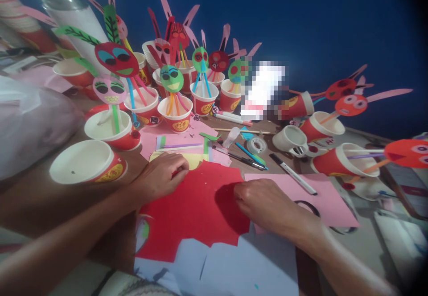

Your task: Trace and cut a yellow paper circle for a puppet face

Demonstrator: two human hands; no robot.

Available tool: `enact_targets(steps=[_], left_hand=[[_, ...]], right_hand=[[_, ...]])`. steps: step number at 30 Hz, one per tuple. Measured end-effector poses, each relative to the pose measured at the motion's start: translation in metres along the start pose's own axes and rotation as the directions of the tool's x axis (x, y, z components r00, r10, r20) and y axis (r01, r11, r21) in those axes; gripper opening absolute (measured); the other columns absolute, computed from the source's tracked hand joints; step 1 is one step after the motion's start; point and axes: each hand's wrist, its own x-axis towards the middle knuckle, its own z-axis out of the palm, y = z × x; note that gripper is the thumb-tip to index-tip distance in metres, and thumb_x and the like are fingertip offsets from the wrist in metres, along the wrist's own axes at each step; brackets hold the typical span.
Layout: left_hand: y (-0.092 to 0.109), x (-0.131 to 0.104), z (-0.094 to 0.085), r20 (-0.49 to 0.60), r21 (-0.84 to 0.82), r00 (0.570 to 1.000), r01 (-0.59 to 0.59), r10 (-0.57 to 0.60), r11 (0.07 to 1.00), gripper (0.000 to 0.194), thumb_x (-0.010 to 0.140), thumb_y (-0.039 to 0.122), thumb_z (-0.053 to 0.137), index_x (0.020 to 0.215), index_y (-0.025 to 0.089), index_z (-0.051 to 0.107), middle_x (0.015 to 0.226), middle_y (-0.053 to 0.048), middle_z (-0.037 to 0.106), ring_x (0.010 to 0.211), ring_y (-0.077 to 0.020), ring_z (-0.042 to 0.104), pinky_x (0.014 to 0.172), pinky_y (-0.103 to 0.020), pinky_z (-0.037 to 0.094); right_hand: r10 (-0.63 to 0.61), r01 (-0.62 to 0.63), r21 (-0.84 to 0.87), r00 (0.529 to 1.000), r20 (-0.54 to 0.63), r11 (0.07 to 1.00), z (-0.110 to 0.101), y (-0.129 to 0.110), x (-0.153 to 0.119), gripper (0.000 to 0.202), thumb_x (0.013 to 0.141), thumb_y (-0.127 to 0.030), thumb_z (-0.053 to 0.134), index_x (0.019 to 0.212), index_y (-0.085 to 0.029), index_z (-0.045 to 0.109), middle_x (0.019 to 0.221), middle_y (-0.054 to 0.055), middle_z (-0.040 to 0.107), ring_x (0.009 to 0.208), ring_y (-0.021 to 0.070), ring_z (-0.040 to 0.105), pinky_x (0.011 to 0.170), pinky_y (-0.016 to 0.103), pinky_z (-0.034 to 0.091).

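A sheet of red paper (195, 207) with cut, uneven edges lies in front of me, over a pale blue sheet (250, 265). My left hand (165, 176) is closed at its upper left edge, a bit of red showing between the fingers. At the right edge, my right hand (259, 199) is curled into a fist against the red paper; its fingertips are hidden. Beyond the left hand are a yellow paper piece (194, 161) and a purple straw (183, 145). Pink paper (321, 189) with a white marker (294, 174) on it lies right of my right hand.
Red paper cups (175, 120) holding paper-faced straw figures (117, 59) line the back. A white mug (290, 140), a tape roll (257, 145) and several pens (239, 157) lie between them and the red paper. A translucent plastic bag (33, 122) bulges at left.
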Motion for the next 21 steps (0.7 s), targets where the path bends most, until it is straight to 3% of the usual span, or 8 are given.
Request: enact_targets(steps=[5,9,12,15,18,21], left_hand=[[0.001,0.0,-0.001,0.012,0.006,1.0,0.002,-0.002,1.0,0.011,0.083,0.018,0.043,0.078,0.019,0.052,0.076,-0.001,0.058,0.071,-0.0149,0.05,0.067,-0.028,0.038],[0.001,0.0,-0.001,-0.001,0.006,1.0,0.005,-0.005,1.0,0.01,0.082,0.017,0.043,0.077,0.019,0.052,0.074,0.0,0.057,0.07,-0.0143,0.05,0.067,-0.027,0.038],[0.0,0.0,0.0,-0.002,0.008,1.0,0.0,0.0,1.0,0.012,0.083,0.017,0.043,0.077,0.019,0.053,0.074,0.0,0.057,0.07,-0.0145,0.051,0.067,-0.027,0.038],[0.001,0.0,0.0,-0.008,0.018,1.0,-0.01,0.01,1.0,0.014,0.086,0.019,0.041,0.08,0.018,0.054,0.079,-0.002,0.061,0.076,-0.016,0.054,0.071,-0.029,0.04],[0.001,0.0,-0.001,-0.013,0.013,1.0,-0.013,0.013,1.0,0.017,0.088,0.02,0.04,0.082,0.018,0.056,0.081,-0.003,0.062,0.079,-0.0171,0.056,0.074,-0.03,0.041],[0.001,-0.001,0.0,-0.022,-0.002,1.0,-0.011,0.011,1.0,0.018,0.088,0.021,0.039,0.085,0.018,0.057,0.085,-0.003,0.064,0.082,-0.0175,0.058,0.076,-0.03,0.042]], right_hand=[[-0.012,0.011,-0.021,0.998,-0.056,1.0,0.001,-0.002,0.001,0.024,0.076,-0.008,0.047,0.057,-0.02,0.055,0.053,0.002,0.059,0.046,0.0133,0.049,0.047,0.029,0.017],[0.008,-0.009,-0.012,1.0,-0.027,1.0,-0.012,-0.005,0.005,0.022,0.074,-0.006,0.046,0.058,-0.019,0.053,0.05,0.0,0.056,0.043,0.0122,0.046,0.046,0.029,0.013],[0.008,-0.006,0.045,0.999,-0.037,0.999,-0.021,-0.007,0.008,0.02,0.077,-0.009,0.046,0.061,-0.018,0.055,0.053,0.0,0.058,0.047,0.012,0.048,0.047,0.028,0.017],[0.043,-0.012,0.179,0.985,-0.17,0.984,-0.021,-0.012,0.016,0.019,0.082,-0.013,0.047,0.069,-0.017,0.059,0.064,0.001,0.063,0.06,0.0134,0.055,0.054,0.025,0.029],[0.055,0.058,0.33,0.945,-0.322,0.942,-0.015,-0.018,0.025,0.016,0.085,-0.014,0.048,0.078,-0.018,0.062,0.076,0.001,0.066,0.072,0.0139,0.057,0.066,0.025,0.036],[0.075,0.097,0.433,0.928,-0.364,0.896,-0.01,-0.02,0.032,0.014,0.085,-0.014,0.048,0.082,-0.019,0.062,0.081,0.001,0.067,0.074,0.0131,0.058,0.067,0.024,0.038]])
